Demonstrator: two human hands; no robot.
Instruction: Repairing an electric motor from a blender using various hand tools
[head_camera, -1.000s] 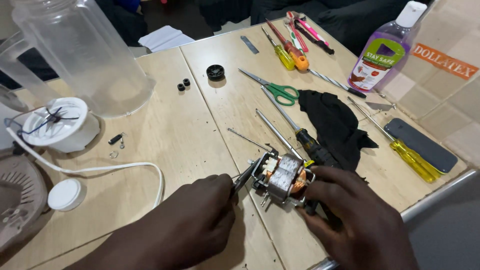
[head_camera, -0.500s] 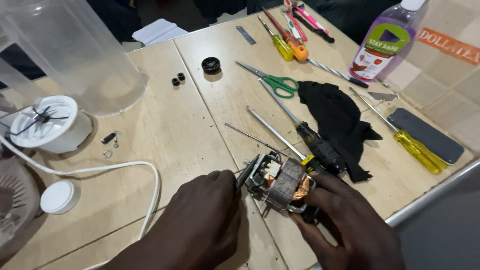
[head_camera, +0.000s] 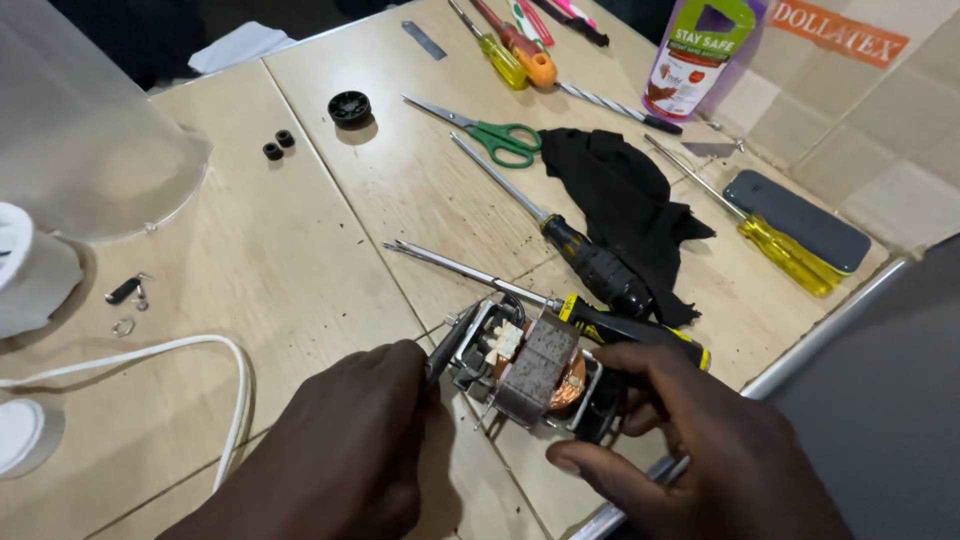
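Observation:
A small electric motor (head_camera: 530, 370) with copper windings and a metal frame lies on the wooden table (head_camera: 300, 250) near its front edge. My right hand (head_camera: 690, 440) grips the motor from the right side. My left hand (head_camera: 350, 450) holds a thin dark tool (head_camera: 452, 340) whose tip touches the motor's left end. Two black-handled screwdrivers (head_camera: 590, 265) lie just behind the motor, one touching its far side.
A black cloth (head_camera: 620, 200), green-handled scissors (head_camera: 500, 135), yellow-handled screwdrivers (head_camera: 785, 250), a dark phone (head_camera: 800, 220) and a bottle (head_camera: 695, 55) lie toward the back right. A clear blender jar (head_camera: 80, 130), white base (head_camera: 30, 270) and white cord (head_camera: 200, 350) stand left. Small black parts (head_camera: 350, 105) sit mid-table.
The view has shifted closer and lower over the motor. Both hands have stayed on the motor, with the left hand's tool still at its left end.

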